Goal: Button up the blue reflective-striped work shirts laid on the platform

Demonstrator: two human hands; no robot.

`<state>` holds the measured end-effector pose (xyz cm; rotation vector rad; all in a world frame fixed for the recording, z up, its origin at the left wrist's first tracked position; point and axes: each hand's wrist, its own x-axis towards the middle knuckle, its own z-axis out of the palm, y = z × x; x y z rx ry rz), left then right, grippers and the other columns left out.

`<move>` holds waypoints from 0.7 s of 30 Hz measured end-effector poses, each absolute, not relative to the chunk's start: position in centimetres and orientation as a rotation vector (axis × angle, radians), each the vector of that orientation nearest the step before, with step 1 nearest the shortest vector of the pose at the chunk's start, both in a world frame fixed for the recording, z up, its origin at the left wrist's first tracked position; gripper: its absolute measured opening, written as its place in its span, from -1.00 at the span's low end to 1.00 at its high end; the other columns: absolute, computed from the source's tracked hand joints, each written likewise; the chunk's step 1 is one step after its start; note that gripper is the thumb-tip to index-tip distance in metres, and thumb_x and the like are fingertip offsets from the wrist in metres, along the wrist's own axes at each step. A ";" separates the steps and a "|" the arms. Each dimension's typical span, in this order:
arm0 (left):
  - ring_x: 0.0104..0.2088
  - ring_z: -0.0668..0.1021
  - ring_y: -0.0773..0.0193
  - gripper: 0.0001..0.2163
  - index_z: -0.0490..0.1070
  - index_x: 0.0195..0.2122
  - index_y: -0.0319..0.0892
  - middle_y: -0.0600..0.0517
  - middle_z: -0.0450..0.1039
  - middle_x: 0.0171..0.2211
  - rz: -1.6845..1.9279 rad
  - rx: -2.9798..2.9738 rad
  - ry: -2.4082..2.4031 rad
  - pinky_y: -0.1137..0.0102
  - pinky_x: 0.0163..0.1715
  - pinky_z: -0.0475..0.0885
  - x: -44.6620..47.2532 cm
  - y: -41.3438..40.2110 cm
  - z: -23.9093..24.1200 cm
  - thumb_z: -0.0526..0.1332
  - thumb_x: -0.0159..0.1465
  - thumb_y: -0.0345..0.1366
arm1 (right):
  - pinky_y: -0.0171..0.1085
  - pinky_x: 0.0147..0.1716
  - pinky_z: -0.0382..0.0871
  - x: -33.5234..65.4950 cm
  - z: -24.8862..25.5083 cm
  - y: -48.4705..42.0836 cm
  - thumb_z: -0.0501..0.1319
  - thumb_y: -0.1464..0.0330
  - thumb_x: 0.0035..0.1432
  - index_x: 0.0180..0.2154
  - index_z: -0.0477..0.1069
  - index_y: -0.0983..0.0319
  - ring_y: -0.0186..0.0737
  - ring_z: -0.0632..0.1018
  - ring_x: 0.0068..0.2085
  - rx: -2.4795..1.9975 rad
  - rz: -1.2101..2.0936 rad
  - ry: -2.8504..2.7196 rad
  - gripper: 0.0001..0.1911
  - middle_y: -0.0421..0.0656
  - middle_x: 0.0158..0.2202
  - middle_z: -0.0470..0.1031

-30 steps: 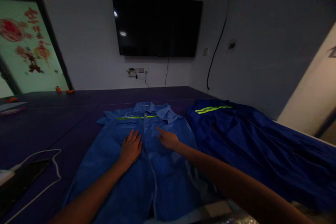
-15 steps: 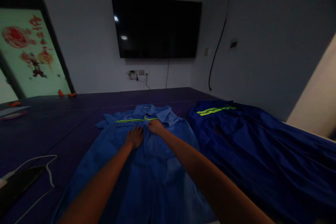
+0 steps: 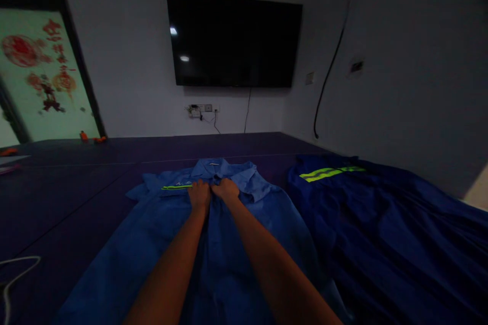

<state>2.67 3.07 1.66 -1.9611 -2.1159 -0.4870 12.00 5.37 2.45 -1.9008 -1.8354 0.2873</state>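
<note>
A blue work shirt [image 3: 244, 223] with a collar and a thin yellow-green chest stripe lies spread out in front of me, collar away from me. My left hand [image 3: 199, 195] is closed on the left edge of its front opening, just below the collar. Close beside it, my right hand [image 3: 226, 190] pinches the other edge of the front opening. The two hands almost meet at the shirt's middle line. Whatever button or fastening lies under the fingers is hidden.
To the right lies a darker blue garment [image 3: 366, 223] with a wide yellow-green reflective band. Both rest on a dark purple surface [image 3: 76, 198]. A white cable [image 3: 23, 274] curls at the lower left. A large television [image 3: 234, 40] hangs on the wall ahead.
My left hand has gone from lying flat on the shirt to gripping its front edge farther up. My right hand still holds the other edge. The view has shifted slightly.
</note>
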 end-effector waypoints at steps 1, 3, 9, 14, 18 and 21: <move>-0.05 0.38 -0.06 -0.66 0.43 -0.17 -0.27 -0.24 0.36 -0.14 -0.493 -1.940 -2.129 0.12 -0.16 0.29 2.8 3.2 1.6 -0.12 0.25 -0.40 | -0.29 -0.37 0.36 12.1 2.3 5.4 0.12 0.09 -0.01 -0.33 0.50 0.27 -0.04 0.54 -0.23 -1.894 0.287 -1.830 -0.60 0.03 -0.29 0.54; -0.05 0.37 -0.08 -0.66 0.43 -0.16 -0.30 -0.26 0.35 -0.13 -0.502 -1.929 -2.133 0.09 -0.15 0.28 3.0 3.4 1.6 -0.11 0.26 -0.38 | -0.30 -0.36 0.35 12.3 1.9 5.5 0.13 0.18 0.00 -0.30 0.50 0.27 -0.06 0.54 -0.22 -1.874 0.287 -1.837 -0.66 0.02 -0.28 0.54; -0.05 0.38 0.03 -0.70 0.41 -0.11 -0.19 -0.17 0.36 -0.12 -0.492 -2.094 -2.043 0.23 -0.15 0.30 2.4 3.8 1.5 -0.04 0.25 -0.29 | -0.38 -0.27 0.31 12.8 1.5 5.5 0.11 0.33 0.03 -0.21 0.46 0.18 -0.20 0.51 -0.16 -1.756 0.282 -1.903 -0.74 -0.12 -0.23 0.53; -0.09 0.42 0.06 -0.69 0.37 -0.06 -0.15 -0.14 0.37 -0.14 -0.475 -2.168 -2.022 0.29 -0.20 0.32 1.7 4.6 1.3 -0.03 0.25 -0.26 | -0.42 -0.28 0.29 13.1 1.7 5.5 0.10 0.35 0.05 -0.20 0.46 0.15 -0.27 0.51 -0.19 -1.671 0.290 -1.967 -0.74 -0.20 -0.26 0.54; -0.15 0.46 0.10 -0.71 0.39 -0.11 -0.13 -0.11 0.39 -0.16 -0.463 -2.198 -2.026 0.31 -0.23 0.33 1.5 5.4 1.2 -0.03 0.25 -0.24 | -0.42 -0.25 0.28 13.2 1.7 5.6 0.10 0.37 0.04 -0.21 0.46 0.11 -0.27 0.50 -0.16 -1.649 0.285 -2.005 -0.74 -0.23 -0.23 0.53; -0.15 0.47 0.11 -0.71 0.40 -0.13 -0.13 -0.10 0.40 -0.15 -0.475 -2.199 -2.041 0.32 -0.24 0.32 1.5 5.9 1.2 -0.05 0.25 -0.28 | -0.41 -0.25 0.28 13.1 1.8 5.8 0.10 0.37 0.03 -0.21 0.46 0.10 -0.26 0.49 -0.15 -1.662 0.274 -2.024 -0.73 -0.23 -0.21 0.52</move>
